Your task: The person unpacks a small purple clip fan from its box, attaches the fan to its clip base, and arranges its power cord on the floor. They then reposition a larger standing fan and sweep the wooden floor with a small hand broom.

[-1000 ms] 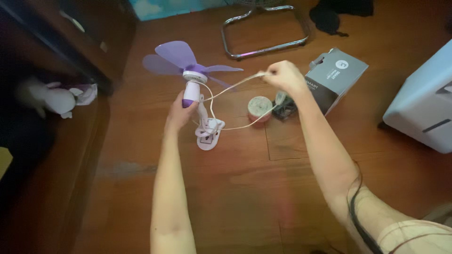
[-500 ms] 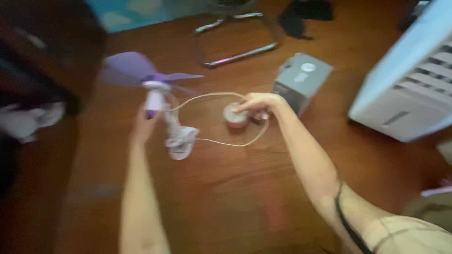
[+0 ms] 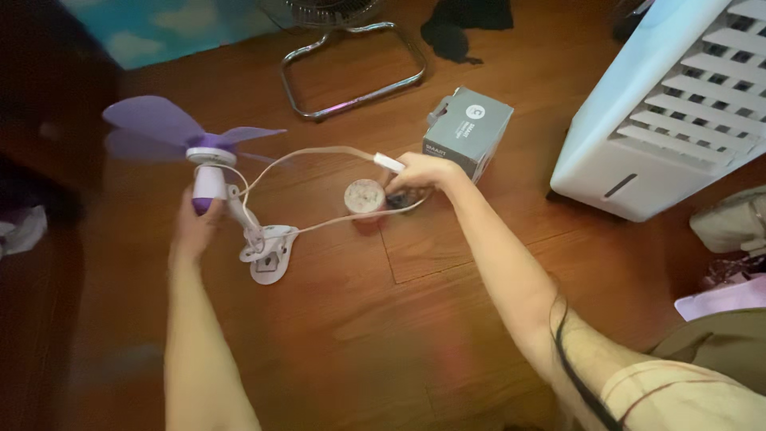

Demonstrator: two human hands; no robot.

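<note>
Left grip point(image 3: 194, 226) on purple fan point(image 3: 209, 172), right grip point(image 3: 416, 173) holding cord point(image 3: 319, 152)

The left hand point(image 3: 194, 227) has its grip closed around the purple-and-white clip fan point(image 3: 209, 177), while the right hand point(image 3: 420, 172) pinches the fan's white cord point(image 3: 319, 152) just beside a small round container point(image 3: 365, 196) on the wooden floor point(image 3: 415, 319).

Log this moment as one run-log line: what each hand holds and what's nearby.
left hand: grips purple clip fan | right hand: holds white cord, by round cup | nearby: grey box
</note>
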